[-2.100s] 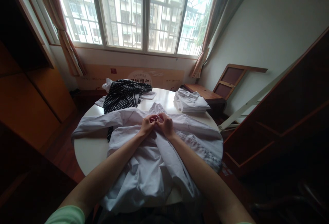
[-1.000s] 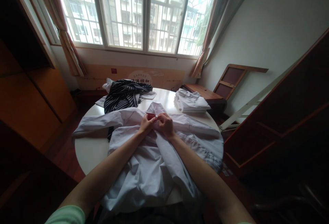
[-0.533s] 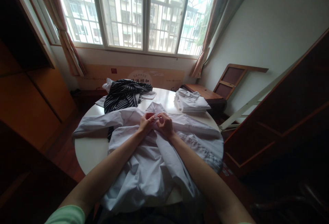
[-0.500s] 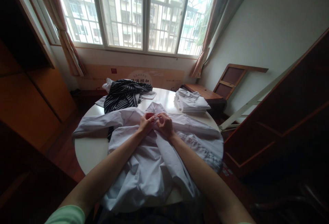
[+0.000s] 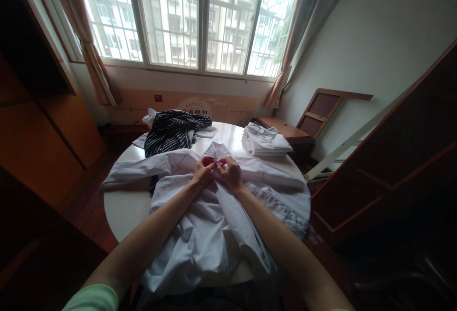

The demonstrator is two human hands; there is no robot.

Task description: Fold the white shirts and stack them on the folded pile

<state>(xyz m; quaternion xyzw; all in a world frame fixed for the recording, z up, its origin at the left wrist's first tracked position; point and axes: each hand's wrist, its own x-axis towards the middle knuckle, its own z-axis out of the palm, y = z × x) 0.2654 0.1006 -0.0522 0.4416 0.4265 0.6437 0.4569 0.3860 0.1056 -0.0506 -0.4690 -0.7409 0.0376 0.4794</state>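
A white long-sleeved shirt (image 5: 200, 235) lies spread front up over the round table, its collar pointing away from me and its sleeves out to both sides. Just below the collar, my left hand (image 5: 204, 170) pinches one front edge of the shirt. Right beside it, my right hand (image 5: 229, 172) pinches the other edge, the fingertips of both hands nearly meeting. Whether a button sits between the fingers is too small to make out. Below the hands the shirt front falls open in loose folds.
On the white round table (image 5: 123, 215), a heap of black striped cloth (image 5: 171, 132) lies at the back left. A stack of folded white shirts (image 5: 266, 139) sits at the back right. Behind stands a low wooden cabinet (image 5: 282, 129); a dark wooden panel (image 5: 392, 173) leans at the right.
The fingers of my right hand have shifted slightly at the collar edge. Both hands keep their place, and the shirt lies as before.
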